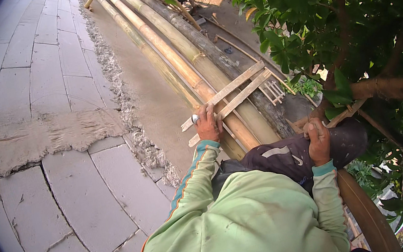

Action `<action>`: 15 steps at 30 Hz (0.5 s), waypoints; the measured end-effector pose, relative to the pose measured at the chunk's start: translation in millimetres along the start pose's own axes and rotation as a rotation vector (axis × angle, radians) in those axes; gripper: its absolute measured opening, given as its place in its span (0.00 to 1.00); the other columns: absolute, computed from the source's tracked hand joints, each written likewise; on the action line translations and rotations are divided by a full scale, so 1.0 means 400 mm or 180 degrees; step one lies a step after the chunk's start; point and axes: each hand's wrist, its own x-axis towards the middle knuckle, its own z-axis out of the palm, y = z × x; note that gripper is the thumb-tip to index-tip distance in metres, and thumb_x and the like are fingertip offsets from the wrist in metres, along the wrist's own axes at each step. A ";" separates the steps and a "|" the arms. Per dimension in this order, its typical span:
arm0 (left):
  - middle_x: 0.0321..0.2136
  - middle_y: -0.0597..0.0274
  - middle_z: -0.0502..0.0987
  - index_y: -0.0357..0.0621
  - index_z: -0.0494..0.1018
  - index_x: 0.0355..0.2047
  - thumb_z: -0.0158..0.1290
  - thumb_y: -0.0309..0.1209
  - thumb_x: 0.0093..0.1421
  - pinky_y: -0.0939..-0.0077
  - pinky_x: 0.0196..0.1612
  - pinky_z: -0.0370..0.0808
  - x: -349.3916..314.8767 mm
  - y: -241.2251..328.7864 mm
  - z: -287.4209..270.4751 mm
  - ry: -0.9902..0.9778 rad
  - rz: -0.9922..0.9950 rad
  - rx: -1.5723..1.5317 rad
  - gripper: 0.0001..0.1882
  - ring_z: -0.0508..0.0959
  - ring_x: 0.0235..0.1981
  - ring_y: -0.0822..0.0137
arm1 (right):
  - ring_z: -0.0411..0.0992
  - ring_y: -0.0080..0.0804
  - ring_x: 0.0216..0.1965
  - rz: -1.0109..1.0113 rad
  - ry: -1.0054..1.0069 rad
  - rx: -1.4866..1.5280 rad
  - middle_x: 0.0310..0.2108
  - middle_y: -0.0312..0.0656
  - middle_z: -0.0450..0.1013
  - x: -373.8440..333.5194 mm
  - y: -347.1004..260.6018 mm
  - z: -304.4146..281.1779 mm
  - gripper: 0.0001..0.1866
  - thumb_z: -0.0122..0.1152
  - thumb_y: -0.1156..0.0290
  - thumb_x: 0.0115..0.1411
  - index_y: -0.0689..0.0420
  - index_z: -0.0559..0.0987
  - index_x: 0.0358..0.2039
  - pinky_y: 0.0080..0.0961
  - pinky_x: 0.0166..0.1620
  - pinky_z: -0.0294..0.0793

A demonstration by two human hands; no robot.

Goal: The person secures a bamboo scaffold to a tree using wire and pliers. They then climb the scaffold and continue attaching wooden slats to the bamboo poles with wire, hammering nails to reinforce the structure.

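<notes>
My left hand [207, 125] is closed over the near end of a wooden slat [237, 86], one of two nailed crosswise over the bamboo poles. A small shiny silver piece [195, 118] shows at the hand's left edge; I cannot tell whether it is a ring. The second slat [246, 97] runs just below the first, close to my wrist. My right hand [318, 139] is curled closed above my bent leg in dark trousers [281, 161]. Whatever its fingers hold, if anything, is hidden.
Long bamboo poles [179, 62] run away from me alongside a grey plastered ledge [125, 59]. To the left stands a light block wall [81, 189] with a rough mortar band [53, 136]. A leafy tree [309, 13] with a thick branch [387, 91] crowds the right.
</notes>
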 end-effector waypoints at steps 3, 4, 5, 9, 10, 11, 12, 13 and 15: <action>0.58 0.60 0.73 0.58 0.70 0.62 0.64 0.37 0.56 0.51 0.56 0.71 0.044 -0.044 0.014 -0.0018 -0.0084 0.0175 0.33 0.75 0.55 0.52 | 0.63 0.25 0.25 0.0043 0.0002 -0.0075 0.22 0.37 0.66 0.001 -0.024 0.004 0.14 0.48 0.67 0.72 0.61 0.70 0.30 0.26 0.31 0.63; 0.59 0.61 0.72 0.59 0.70 0.62 0.64 0.38 0.56 0.51 0.56 0.70 0.057 -0.059 0.024 -0.0091 -0.0095 0.0224 0.32 0.76 0.54 0.52 | 0.63 0.25 0.25 0.0060 0.0008 -0.0079 0.22 0.37 0.66 0.001 -0.028 0.006 0.14 0.48 0.67 0.72 0.61 0.70 0.30 0.26 0.31 0.64; 0.57 0.61 0.74 0.59 0.71 0.62 0.64 0.38 0.56 0.51 0.56 0.71 0.066 -0.081 0.031 -0.0366 -0.0085 0.0183 0.31 0.76 0.54 0.52 | 0.63 0.25 0.25 0.0078 0.0009 -0.0068 0.22 0.37 0.67 0.001 -0.030 0.007 0.14 0.48 0.67 0.72 0.61 0.70 0.29 0.27 0.31 0.64; 0.52 0.62 0.77 0.56 0.73 0.59 0.63 0.38 0.57 0.54 0.55 0.72 0.103 -0.122 0.034 -0.1045 -0.0076 -0.0063 0.28 0.77 0.52 0.53 | 0.64 0.26 0.25 0.0032 0.0029 -0.0074 0.22 0.38 0.67 0.002 -0.024 0.002 0.15 0.47 0.67 0.73 0.60 0.69 0.29 0.28 0.31 0.64; 0.53 0.61 0.77 0.56 0.73 0.59 0.63 0.37 0.56 0.53 0.55 0.72 0.107 -0.126 0.027 -0.1092 -0.0097 -0.0122 0.28 0.77 0.52 0.53 | 0.64 0.26 0.25 0.0033 0.0032 -0.0104 0.22 0.38 0.67 0.001 -0.024 0.002 0.15 0.47 0.67 0.73 0.60 0.69 0.29 0.28 0.31 0.64; 0.53 0.61 0.77 0.55 0.72 0.59 0.63 0.35 0.56 0.52 0.55 0.72 0.108 -0.126 0.021 -0.1136 -0.0124 -0.0179 0.29 0.77 0.52 0.53 | 0.64 0.27 0.25 0.0033 0.0028 -0.0135 0.22 0.38 0.67 0.000 -0.024 0.002 0.15 0.47 0.67 0.73 0.60 0.69 0.29 0.28 0.31 0.64; 0.54 0.60 0.76 0.55 0.72 0.60 0.63 0.35 0.56 0.52 0.55 0.72 0.102 -0.120 0.013 -0.0891 -0.0029 -0.0024 0.29 0.76 0.52 0.52 | 0.63 0.26 0.25 0.0014 0.0032 -0.0144 0.22 0.38 0.66 0.001 -0.025 0.002 0.15 0.47 0.67 0.73 0.60 0.69 0.28 0.28 0.31 0.64; 0.55 0.59 0.75 0.54 0.72 0.60 0.63 0.35 0.56 0.52 0.55 0.72 0.107 -0.088 -0.012 -0.0658 0.0085 0.0121 0.30 0.76 0.53 0.51 | 0.63 0.25 0.25 0.0006 0.0056 -0.0158 0.22 0.37 0.66 0.001 -0.026 0.002 0.15 0.48 0.67 0.73 0.60 0.68 0.28 0.27 0.31 0.63; 0.56 0.57 0.74 0.53 0.71 0.61 0.63 0.35 0.57 0.52 0.56 0.71 0.096 -0.036 -0.045 -0.0523 0.0277 0.0166 0.31 0.75 0.54 0.49 | 0.61 0.23 0.25 0.0053 0.0102 -0.0031 0.22 0.35 0.65 0.000 -0.022 0.002 0.15 0.48 0.67 0.73 0.59 0.68 0.28 0.26 0.30 0.62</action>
